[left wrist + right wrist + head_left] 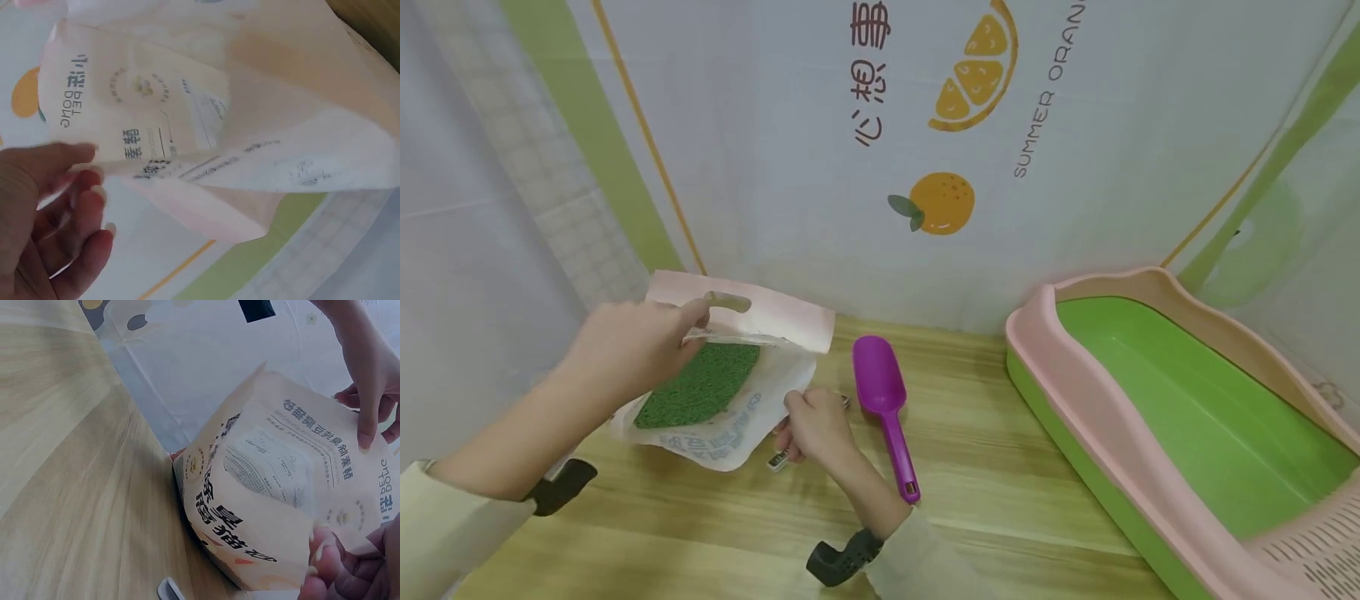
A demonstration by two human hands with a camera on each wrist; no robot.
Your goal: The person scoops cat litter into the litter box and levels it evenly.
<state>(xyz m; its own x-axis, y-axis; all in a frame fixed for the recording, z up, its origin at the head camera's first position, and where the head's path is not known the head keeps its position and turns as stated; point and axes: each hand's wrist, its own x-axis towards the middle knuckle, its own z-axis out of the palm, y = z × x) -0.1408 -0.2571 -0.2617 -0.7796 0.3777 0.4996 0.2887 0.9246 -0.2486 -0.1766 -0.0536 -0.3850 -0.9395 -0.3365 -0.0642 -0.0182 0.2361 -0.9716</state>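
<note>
A white and pale pink cat litter bag (737,417) with a cut-out handle stands open on the table, green granules (707,383) showing inside. My left hand (643,342) pinches its upper rim beside the handle hole; in the left wrist view, thumb and fingers (94,150) grip the thin edge. Lower down, my right hand (820,425) pinches the near right rim, and the right wrist view shows both hands spreading the printed bag's mouth (275,462). Beneath the right hand lies a slim light-coloured object (778,458), mostly hidden, its kind unclear.
Right of the bag lies a purple scoop (880,379) on the wood-grain table (985,467). Farther right stands a green litter box (1157,383) with a raised pink rim (1093,400). A curtain (775,167) printed with oranges hangs behind.
</note>
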